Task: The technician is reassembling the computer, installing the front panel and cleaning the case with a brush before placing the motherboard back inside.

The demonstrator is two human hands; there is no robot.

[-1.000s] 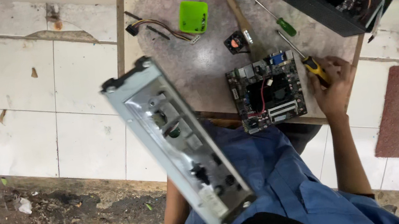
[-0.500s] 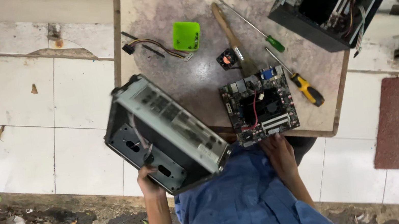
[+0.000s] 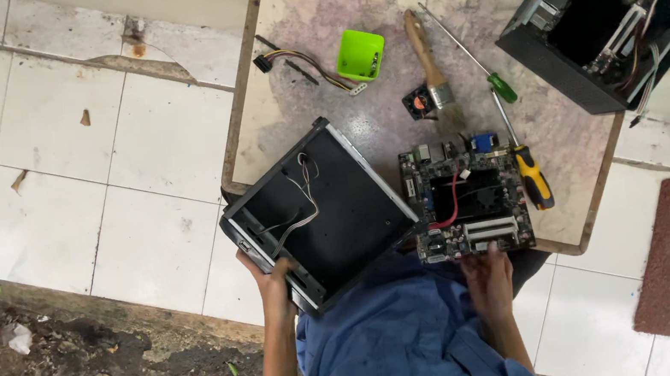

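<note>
Both bare forearms reach up from the bottom of the view, roughly parallel and well apart. The left hand (image 3: 272, 281) has its fingers curled in a closed grip, thumb on top. The right hand (image 3: 489, 275) lies flatter, fingers stretched forward and fingertips pressing down, holding nothing.
</note>
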